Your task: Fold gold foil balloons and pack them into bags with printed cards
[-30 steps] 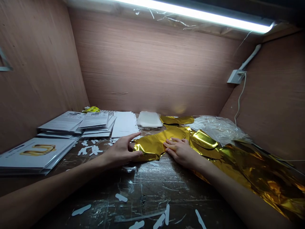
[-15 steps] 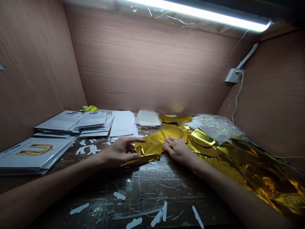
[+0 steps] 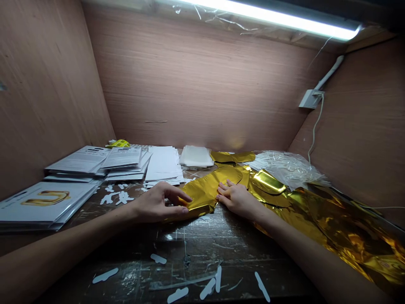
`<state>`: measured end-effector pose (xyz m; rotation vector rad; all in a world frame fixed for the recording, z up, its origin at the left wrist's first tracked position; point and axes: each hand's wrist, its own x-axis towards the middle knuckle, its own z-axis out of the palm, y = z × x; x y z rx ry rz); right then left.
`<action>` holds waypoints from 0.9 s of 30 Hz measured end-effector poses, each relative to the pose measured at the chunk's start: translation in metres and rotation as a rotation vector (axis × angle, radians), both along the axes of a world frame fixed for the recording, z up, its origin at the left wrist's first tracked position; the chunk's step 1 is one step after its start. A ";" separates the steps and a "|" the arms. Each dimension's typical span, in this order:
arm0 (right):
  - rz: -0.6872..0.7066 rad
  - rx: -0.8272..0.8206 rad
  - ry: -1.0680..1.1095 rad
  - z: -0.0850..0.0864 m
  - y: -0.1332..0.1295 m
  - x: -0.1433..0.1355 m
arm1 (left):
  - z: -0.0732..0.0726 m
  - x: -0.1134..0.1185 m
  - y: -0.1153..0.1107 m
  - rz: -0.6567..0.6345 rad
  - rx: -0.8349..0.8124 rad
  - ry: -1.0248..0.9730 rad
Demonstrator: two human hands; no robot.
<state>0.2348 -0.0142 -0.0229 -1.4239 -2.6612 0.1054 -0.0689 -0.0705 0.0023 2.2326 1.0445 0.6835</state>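
Observation:
A flat gold foil balloon (image 3: 205,188), limp and without air, lies on the dark table in front of me. My left hand (image 3: 155,202) is at its left end, the index finger over the foil and the thumb at the near edge, with foil between them. The other fingers of this hand are largely hidden. My right hand (image 3: 236,197) rests palm down on the balloon's right part, fingers stretched out. More gold foil (image 3: 316,219) spreads out to the right, partly under my right forearm.
Packets with a gold U picture (image 3: 47,200) and stacked printed packets (image 3: 79,159) stand at left. White sheets (image 3: 162,164), a translucent stack (image 3: 196,157) and a clear plastic bag (image 3: 284,166) lie at the back. Small white tabs (image 3: 209,289) are scattered nearby. A wooden wall (image 3: 202,84) closes the back.
My left fingers have come down onto the balloon's left end, and its raised near edge now lies lower. My right hand stays nearly in place, its fingers slightly more spread.

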 end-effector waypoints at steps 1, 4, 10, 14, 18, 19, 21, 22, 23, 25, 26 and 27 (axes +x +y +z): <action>0.004 -0.006 -0.001 0.001 0.000 0.001 | 0.001 0.001 -0.001 0.019 0.038 -0.008; 0.012 -0.021 0.005 0.002 -0.001 0.002 | 0.004 0.004 -0.006 0.118 0.274 -0.034; 0.011 -0.026 -0.015 0.003 -0.002 0.000 | 0.009 0.026 -0.023 -0.072 0.646 0.120; 0.024 -0.015 -0.022 0.005 -0.004 -0.001 | 0.001 0.045 -0.029 -0.168 0.566 0.371; 0.026 -0.010 -0.016 0.006 -0.004 -0.001 | -0.009 0.048 -0.030 -0.167 0.471 0.418; 0.028 -0.011 -0.012 0.006 -0.004 -0.001 | -0.011 0.048 -0.030 -0.158 0.455 0.425; 0.026 -0.015 -0.010 0.005 -0.003 -0.001 | -0.012 0.046 -0.031 -0.152 0.429 0.438; 0.020 -0.020 -0.011 0.005 -0.003 0.000 | -0.012 0.045 -0.031 -0.160 0.423 0.436; 0.011 -0.027 -0.012 0.004 -0.002 0.000 | -0.013 0.045 -0.031 -0.173 0.421 0.427; -0.003 -0.043 -0.015 0.004 -0.001 0.000 | -0.013 0.045 -0.031 -0.191 0.424 0.389; -0.007 -0.048 -0.015 0.003 -0.001 0.000 | -0.014 0.046 -0.031 -0.195 0.429 0.363; -0.008 -0.051 -0.015 0.003 -0.001 0.001 | -0.016 0.047 -0.030 -0.195 0.434 0.335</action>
